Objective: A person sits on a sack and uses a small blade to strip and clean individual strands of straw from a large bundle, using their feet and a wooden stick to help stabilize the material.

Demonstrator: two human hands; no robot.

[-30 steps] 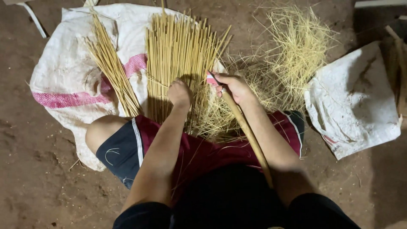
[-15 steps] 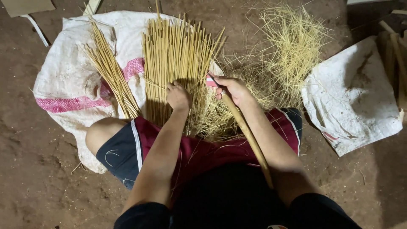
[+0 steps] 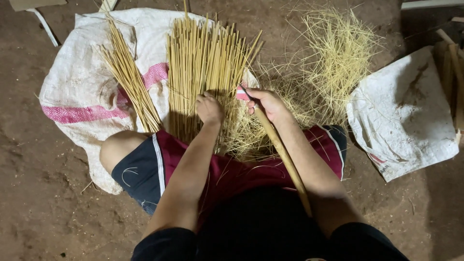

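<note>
Seated on the dirt floor, I press my left hand (image 3: pixel 209 107) down on the near end of the fanned bundle of bamboo sticks (image 3: pixel 205 72), fingers curled among them. My right hand (image 3: pixel 268 104) is clamped on a long wooden stick (image 3: pixel 282 154) and a small blade (image 3: pixel 243 93), just beside the bundle. Since half a second ago, both hands have barely shifted. A smaller bundle (image 3: pixel 128 77) lies on the white sack (image 3: pixel 77 87); shavings (image 3: pixel 333 58) are heaped to my right.

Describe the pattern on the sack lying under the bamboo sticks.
White woven sack with a pink band across it, clearest in the head view.
</note>
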